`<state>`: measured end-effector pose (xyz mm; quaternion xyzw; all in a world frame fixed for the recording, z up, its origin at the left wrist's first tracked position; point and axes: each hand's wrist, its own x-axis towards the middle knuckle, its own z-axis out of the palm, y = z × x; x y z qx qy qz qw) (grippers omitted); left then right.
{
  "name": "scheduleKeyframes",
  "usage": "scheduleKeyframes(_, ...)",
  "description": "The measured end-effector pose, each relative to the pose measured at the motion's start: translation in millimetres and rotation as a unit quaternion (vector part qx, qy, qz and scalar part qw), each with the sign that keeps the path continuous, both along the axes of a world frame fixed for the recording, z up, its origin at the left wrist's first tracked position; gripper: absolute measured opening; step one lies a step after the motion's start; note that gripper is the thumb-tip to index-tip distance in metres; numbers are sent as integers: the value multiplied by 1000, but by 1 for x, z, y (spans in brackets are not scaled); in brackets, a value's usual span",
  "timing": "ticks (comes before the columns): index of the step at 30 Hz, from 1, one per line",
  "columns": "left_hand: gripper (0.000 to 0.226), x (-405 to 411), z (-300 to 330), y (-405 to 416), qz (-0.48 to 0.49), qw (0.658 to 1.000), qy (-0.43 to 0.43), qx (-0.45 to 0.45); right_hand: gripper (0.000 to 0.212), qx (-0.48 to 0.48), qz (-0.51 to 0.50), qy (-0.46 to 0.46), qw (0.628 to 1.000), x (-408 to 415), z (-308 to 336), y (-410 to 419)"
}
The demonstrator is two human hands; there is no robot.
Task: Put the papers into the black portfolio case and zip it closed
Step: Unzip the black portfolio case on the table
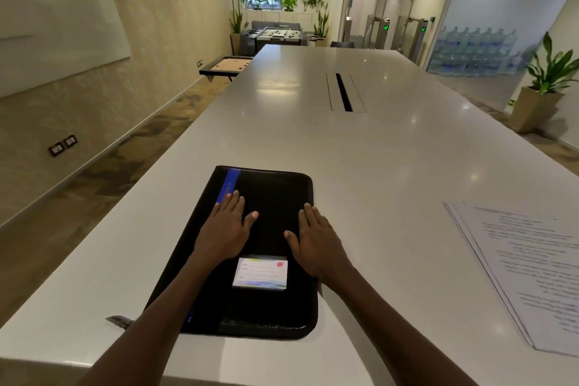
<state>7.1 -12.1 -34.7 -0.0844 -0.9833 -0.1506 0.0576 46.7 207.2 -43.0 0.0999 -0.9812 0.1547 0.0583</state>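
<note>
Head view looks down a long white table (391,150) with a black case (272,197) lying flat near its near edge, closed, its long side running away from the camera. Both hands rest palm down on the cover, fingers spread and gripping nothing: the left hand (227,226) sits beside a blue stripe (228,185) that runs along the left part of the cover, and the right hand (313,235) lies close to the case's right edge. Between the wrists, on the near half of the cover, a white label card (260,273) with a red dot shows in a clear pocket. A grey tab (117,320) (perhaps a zip pull, too small to tell) pokes out by the left forearm, just off the case's near left corner.

Papers (526,266) lie in a loose printed stack on the right side of the table, well apart from the case and partly cut off by the frame's right edge. Farther along the table a dark cable slot (344,92) is set into the top. Beyond the far end stands a foosball table (282,33) with potted plants (289,1) under a window.
</note>
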Motion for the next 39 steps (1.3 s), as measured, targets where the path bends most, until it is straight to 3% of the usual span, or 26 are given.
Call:
scheduleKeyframes(9,64,5,4,2,-5,1000,2,7,70,-12,6,-3,1000,0,2,1)
scheduleKeyframes(12,61,-1,7,0,-19,999,-10,39,67,25,9,1,1000,-6,12,1)
scheduleKeyframes(14,57,-11,11,-3,-22,996,-13,90,57,37,16,20,999,-15,22,-2)
scheduleKeyframes(18,47,-45,22,-14,16,989,9,144,35,-25,38,49,998,-37,40,-14)
scheduleKeyframes(22,28,-79,33,-35,21,994,28,104,27,-33,65,52,996,-67,52,-28)
scheduleKeyframes(26,38,-107,39,-50,-2,999,8,52,29,-12,78,63,995,-94,56,-40)
scheduleKeyframes(33,25,-143,41,-62,30,994,-26,99,26,-28,85,51,995,-140,59,-65)
scheduleKeyframes(39,29,-170,36,-70,56,992,-44,107,29,-60,91,32,994,-175,54,-83)
